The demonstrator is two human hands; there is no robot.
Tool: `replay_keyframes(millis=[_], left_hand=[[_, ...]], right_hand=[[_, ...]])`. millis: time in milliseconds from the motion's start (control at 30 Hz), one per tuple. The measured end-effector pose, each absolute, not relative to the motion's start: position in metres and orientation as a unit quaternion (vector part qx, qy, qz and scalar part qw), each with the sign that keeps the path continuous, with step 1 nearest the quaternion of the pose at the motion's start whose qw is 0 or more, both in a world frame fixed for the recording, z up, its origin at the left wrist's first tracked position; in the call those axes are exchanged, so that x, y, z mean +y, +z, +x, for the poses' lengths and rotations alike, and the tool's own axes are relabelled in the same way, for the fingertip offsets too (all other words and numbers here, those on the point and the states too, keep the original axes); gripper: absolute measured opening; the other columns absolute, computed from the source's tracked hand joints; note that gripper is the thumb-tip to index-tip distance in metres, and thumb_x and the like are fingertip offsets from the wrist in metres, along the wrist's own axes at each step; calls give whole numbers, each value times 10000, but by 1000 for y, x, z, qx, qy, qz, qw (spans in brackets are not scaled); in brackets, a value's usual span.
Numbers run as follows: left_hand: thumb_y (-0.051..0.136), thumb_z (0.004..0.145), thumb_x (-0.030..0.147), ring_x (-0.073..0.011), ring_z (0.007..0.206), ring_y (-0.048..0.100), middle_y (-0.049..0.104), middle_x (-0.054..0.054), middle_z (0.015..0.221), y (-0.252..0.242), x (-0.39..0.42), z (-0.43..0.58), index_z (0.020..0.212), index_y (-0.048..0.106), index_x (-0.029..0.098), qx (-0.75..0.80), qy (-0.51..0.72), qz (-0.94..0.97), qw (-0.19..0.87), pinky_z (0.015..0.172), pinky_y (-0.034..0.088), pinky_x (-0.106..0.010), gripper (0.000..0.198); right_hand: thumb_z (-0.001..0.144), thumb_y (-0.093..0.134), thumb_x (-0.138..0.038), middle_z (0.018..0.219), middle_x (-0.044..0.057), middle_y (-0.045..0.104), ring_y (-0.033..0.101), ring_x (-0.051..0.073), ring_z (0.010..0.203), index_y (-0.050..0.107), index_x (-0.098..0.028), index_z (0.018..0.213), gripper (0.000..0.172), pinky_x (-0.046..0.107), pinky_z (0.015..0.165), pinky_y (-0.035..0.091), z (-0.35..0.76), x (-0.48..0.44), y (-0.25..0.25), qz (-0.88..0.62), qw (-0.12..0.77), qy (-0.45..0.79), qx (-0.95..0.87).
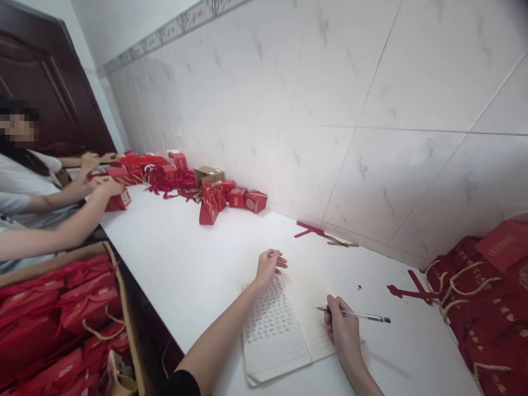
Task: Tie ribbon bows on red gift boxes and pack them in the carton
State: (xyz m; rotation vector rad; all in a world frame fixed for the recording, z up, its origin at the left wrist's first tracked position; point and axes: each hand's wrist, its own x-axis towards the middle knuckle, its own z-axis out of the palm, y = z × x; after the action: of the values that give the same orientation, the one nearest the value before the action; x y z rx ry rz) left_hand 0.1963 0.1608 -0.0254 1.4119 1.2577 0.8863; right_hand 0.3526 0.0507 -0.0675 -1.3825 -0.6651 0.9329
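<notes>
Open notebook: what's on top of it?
Notebook's left page: rows of handwriting, with the left hand's forearm crossing over. Right page: the right hand holds a pen over it. Whatever lies beneath forearm and right hand is covered.

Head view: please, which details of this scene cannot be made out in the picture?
Handwriting on the notebook, head view: too small and blurred to read.
Right page, head view: partly hidden by the right hand.
Cardboard box at lower left, head view: cut off by the left and bottom edges.
Red bags at right, head view: cut off by the right edge.
</notes>
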Motion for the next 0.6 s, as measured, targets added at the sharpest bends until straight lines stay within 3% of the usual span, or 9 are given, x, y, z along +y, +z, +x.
replay_keyframes(millis=[133, 200, 300, 367, 433, 533, 600], left_hand=[[349, 870, 230, -242, 957, 629, 617, -125, 968, -19, 193, 181, 918, 513, 172, 570, 443, 577, 383, 641, 524, -338, 181], [418, 848, 211, -255, 1088, 560, 582, -128, 1074, -8, 211, 163, 987, 519, 183, 607, 465, 575, 290, 799, 511, -394, 174], [458, 832, 178, -285, 1318, 328, 397, -170, 1346, 13, 238, 126, 1158, 477, 177, 682, 482, 532, 140, 1048, 318, -468, 327], [470, 831, 166, -312, 1397, 140, 210, -177, 1471, 26, 255, 98, 1224, 451, 187, 723, 474, 496, 75, 1078, 220, -525, 394], [518, 808, 158, -332, 1412, 58, 130, -160, 1514, 38, 271, 72, 1212, 484, 219, 754, 452, 475, 39, 1060, 214, -561, 410], [594, 757, 154, -380, 1401, 92, 225, -161, 1496, 51, 290, 39, 1097, 583, 223, 785, 413, 461, 28, 1010, 274, -587, 347], [617, 764, 188, -387, 1362, 228, 360, -163, 1425, 58, 299, 23, 1034, 617, 199, 793, 392, 465, 35, 973, 337, -567, 271]], right_hand=[[578, 634, -607, 422, -49, 405, 300, 62, 365, 339, -207, 534, 499, 149, 322, 193, 351, 53, -67, -601, 617, 411, -300], [588, 615, -617, 417, -50, 387, 290, 64, 361, 338, -209, 523, 498, 161, 326, 194, 352, 53, -69, -599, 610, 410, -318], [611, 584, -620, 412, -48, 378, 285, 73, 356, 331, -216, 517, 486, 182, 334, 197, 353, 55, -74, -602, 595, 408, -343], [616, 569, -619, 413, -44, 386, 289, 80, 359, 326, -218, 516, 479, 189, 338, 192, 353, 56, -78, -606, 584, 408, -354], [620, 562, -615, 413, -41, 395, 291, 84, 361, 322, -219, 518, 474, 192, 342, 185, 353, 58, -82, -609, 575, 409, -362], [630, 559, -609, 408, -42, 397, 292, 86, 360, 319, -220, 520, 470, 198, 347, 193, 353, 61, -87, -612, 571, 403, -369], [629, 561, -610, 407, -42, 398, 294, 87, 359, 319, -220, 520, 472, 203, 350, 206, 354, 62, -89, -615, 566, 406, -369]])
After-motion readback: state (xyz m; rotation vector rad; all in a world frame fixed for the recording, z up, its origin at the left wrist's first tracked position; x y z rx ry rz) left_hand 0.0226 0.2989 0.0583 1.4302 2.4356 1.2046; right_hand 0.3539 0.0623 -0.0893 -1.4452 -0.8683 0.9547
